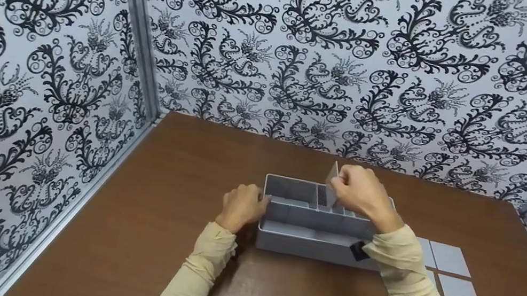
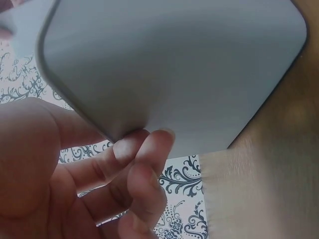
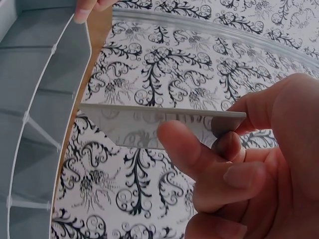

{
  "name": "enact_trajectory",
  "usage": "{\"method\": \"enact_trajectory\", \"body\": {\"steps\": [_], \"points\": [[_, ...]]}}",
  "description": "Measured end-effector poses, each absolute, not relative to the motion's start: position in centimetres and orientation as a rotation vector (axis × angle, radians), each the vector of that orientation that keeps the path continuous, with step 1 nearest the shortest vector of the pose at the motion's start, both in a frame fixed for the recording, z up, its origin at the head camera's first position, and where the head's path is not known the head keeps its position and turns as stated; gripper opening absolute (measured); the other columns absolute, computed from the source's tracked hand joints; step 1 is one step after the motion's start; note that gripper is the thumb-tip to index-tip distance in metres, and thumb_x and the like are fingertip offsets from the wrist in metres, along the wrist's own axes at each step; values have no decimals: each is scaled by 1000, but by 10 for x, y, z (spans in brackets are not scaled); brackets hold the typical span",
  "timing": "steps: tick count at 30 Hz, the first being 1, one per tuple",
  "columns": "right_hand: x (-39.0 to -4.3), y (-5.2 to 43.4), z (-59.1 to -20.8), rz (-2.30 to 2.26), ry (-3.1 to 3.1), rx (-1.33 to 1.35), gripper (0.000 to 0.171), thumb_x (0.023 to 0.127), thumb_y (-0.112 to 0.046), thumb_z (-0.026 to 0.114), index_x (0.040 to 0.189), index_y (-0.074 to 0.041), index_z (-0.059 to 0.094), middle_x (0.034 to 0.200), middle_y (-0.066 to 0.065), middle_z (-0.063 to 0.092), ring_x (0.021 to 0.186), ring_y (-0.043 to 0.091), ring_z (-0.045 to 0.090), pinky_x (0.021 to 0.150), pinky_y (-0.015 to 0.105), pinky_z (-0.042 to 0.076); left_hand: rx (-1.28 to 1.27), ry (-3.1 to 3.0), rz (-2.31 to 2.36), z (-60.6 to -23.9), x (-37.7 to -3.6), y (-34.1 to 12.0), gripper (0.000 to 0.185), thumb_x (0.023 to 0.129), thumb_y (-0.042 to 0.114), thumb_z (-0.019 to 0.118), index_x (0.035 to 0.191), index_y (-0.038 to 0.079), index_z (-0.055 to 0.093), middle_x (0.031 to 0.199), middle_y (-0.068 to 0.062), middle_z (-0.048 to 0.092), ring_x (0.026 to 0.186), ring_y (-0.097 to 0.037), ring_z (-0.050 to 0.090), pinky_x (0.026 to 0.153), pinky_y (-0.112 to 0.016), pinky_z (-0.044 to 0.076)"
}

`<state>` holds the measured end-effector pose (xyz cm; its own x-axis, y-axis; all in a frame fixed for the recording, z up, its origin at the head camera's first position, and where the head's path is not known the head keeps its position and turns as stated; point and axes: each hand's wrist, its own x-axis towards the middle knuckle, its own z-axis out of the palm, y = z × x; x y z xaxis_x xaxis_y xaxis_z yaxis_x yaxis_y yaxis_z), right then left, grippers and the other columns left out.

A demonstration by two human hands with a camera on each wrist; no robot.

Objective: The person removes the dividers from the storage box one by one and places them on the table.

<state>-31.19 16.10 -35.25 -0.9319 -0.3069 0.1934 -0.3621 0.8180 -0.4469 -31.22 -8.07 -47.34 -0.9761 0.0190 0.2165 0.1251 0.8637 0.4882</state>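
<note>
A grey divided organizer box (image 1: 305, 247) stands on the brown table, a long compartment along its front and smaller ones behind. My left hand (image 1: 241, 206) grips its left end; in the left wrist view the curled fingertips press the outer end wall (image 2: 189, 74) and the thumb is mostly hidden. Above the rear compartments, my right hand (image 1: 362, 190) pinches a thin flat divider (image 3: 137, 132) between thumb and fingers. In the head view the divider stands nearly upright, its lower part near the slots. Whether it touches the box I cannot tell.
Several pale square panels (image 1: 462, 295) lie flat on the table (image 1: 168, 196) right of the box, some partly behind the right sleeve. A small dark object (image 1: 359, 250) is at the right cuff. Patterned walls (image 1: 320, 71) border the table at the back and sides.
</note>
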Motion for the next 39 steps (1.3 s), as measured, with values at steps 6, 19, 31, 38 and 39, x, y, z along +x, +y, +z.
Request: {"method": "enact_trajectory", "body": {"steps": [6,19,31,38,39], "points": [[-299,192,-347,693,-2861,511,18,89,-13,52,70,-14,51,65,1,55,57,16,50,54,31,40,-110,-2819,-759,-471,-313,-84,35,94,35,63,67,13,65,75,-9,70,73,-34,70,60,-50,50],[-260,295,-348,809,-2919,394,16,94,-7,48,82,-4,58,80,13,70,63,16,63,59,31,51,-123,-2846,-770,-474,-314,-89,38,95,36,61,64,14,61,74,-7,69,75,-33,70,61,-49,49],[-225,363,-388,751,-3106,331,17,96,-15,57,81,-7,59,68,0,64,61,15,56,56,28,40,-117,-2878,-774,-474,-312,-82,39,96,38,59,66,13,64,79,-10,71,79,-35,70,64,-50,49],[-194,375,-422,839,-3146,403,17,94,-13,59,78,-9,58,72,1,66,59,9,57,54,25,43,-135,-2878,-763,-476,-311,-78,40,97,37,58,67,12,65,79,-12,71,75,-34,69,63,-50,50],[-190,376,-426,897,-3147,417,17,95,-13,59,79,-8,58,73,1,67,59,8,58,54,25,44,-141,-2874,-758,-476,-311,-78,40,97,37,58,67,11,65,78,-12,71,74,-34,69,62,-50,50]]}}
